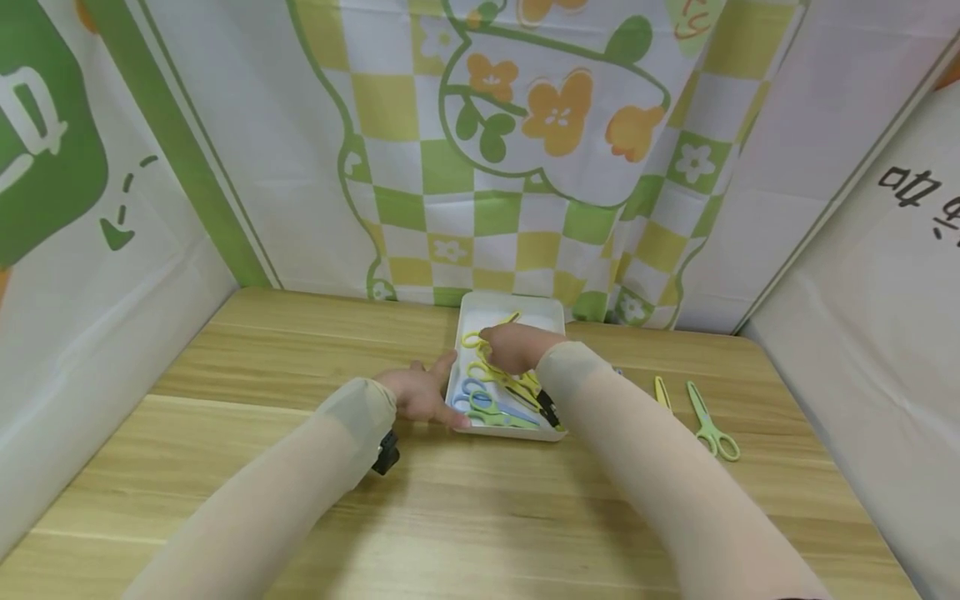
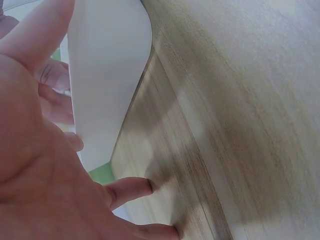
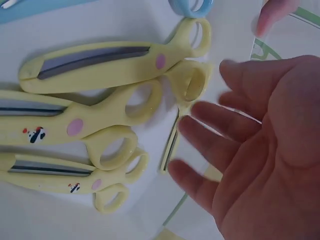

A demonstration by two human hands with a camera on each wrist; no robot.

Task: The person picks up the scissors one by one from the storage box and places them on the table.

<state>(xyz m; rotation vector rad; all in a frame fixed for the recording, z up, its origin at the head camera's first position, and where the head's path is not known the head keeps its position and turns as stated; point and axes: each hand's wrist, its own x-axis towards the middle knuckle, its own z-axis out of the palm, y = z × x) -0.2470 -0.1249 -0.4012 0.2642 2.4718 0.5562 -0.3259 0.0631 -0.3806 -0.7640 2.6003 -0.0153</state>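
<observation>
A white tray (image 1: 551, 312) holds several scissors in yellow, blue and green. Beside its left wall is my left hand (image 1: 420, 392), fingers spread, with the thumb at the near left corner; in the left wrist view two fingertips come down by the wooden table. My right hand (image 1: 513, 346) is over the tray, fingers extended and grasping nothing. In the right wrist view its fingertips (image 3: 180, 172) are close to the handles of yellow scissors (image 3: 115, 65); whether they touch I cannot tell. Blue scissors (image 1: 474, 387) and green scissors (image 1: 498, 414) lie at the near end.
To the right of the tray, green scissors (image 1: 701, 408) lie on the wooden table (image 1: 480, 508). Yellow scissors (image 1: 661, 390) beside them are partly hidden by my right forearm. A checked, flower-printed curtain (image 1: 517, 192) hangs behind the tray.
</observation>
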